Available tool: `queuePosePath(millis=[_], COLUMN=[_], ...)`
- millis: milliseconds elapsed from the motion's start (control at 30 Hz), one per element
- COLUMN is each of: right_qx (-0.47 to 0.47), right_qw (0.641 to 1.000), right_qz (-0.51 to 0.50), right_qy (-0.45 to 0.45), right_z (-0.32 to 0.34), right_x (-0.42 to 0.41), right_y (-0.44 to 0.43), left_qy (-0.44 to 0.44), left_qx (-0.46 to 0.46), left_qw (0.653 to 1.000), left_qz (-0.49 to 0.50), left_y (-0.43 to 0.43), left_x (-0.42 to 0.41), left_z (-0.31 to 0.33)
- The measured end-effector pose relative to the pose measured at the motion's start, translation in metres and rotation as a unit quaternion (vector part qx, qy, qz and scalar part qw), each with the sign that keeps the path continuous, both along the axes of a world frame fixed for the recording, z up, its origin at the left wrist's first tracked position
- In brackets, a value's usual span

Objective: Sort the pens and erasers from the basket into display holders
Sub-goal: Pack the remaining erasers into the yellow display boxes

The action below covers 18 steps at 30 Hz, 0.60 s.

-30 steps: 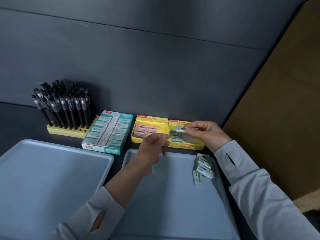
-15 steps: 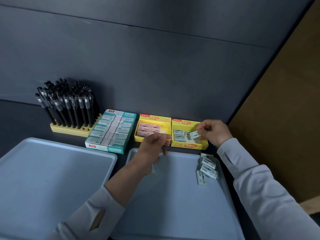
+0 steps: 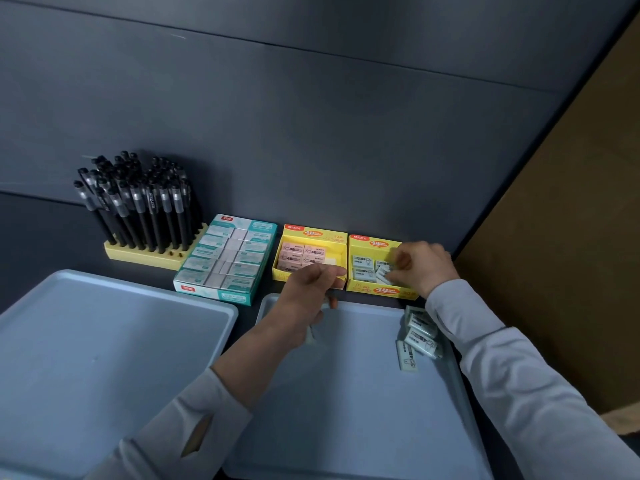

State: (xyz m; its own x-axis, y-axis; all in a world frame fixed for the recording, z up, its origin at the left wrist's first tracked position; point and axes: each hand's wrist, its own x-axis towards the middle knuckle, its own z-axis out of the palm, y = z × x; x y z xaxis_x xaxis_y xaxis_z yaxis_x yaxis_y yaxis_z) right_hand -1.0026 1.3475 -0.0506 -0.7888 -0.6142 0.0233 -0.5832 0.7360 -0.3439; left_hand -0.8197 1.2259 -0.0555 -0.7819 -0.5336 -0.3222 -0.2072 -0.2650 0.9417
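My right hand (image 3: 424, 268) reaches into the right yellow box (image 3: 381, 291) and pinches a pale green eraser (image 3: 382, 273) that lies tilted among the ones inside. My left hand (image 3: 308, 292) hovers at the front of the middle yellow box (image 3: 313, 233), which holds pink erasers (image 3: 303, 253). Its fingers are curled round pale erasers (image 3: 311, 336) that peek out below the palm. Several more pale green erasers (image 3: 417, 336) lie loose at the right edge of the right blue tray (image 3: 346, 410).
Black pens (image 3: 138, 202) stand in a yellow holder (image 3: 138, 254) at the back left. A teal box of erasers (image 3: 225, 261) sits beside it. Another blue tray (image 3: 104, 341) lies at the left. A dark wall runs behind, and a brown panel (image 3: 571, 237) stands on the right.
My right hand has moved the eraser from above the right yellow box's front down into the box. My left hand has stayed in place.
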Motion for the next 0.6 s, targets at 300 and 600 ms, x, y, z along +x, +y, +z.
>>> queuePosePath(millis=[300, 600], right_qx=[0.117, 0.071], right_qw=[0.988, 0.993], right_qz=[0.072, 0.077], right_qy=[0.064, 0.059], right_z=[0.0059, 0.0018], right_x=[0.0042, 0.0095], right_y=[-0.0065, -0.0034], left_qy=[-0.002, 0.025], left_qx=[-0.002, 0.047], left_qw=[1.000, 0.998], left_qz=[-0.003, 0.028], left_y=[-0.0008, -0.0034], left_x=[0.0012, 0.0007], left_z=[0.0008, 0.0017])
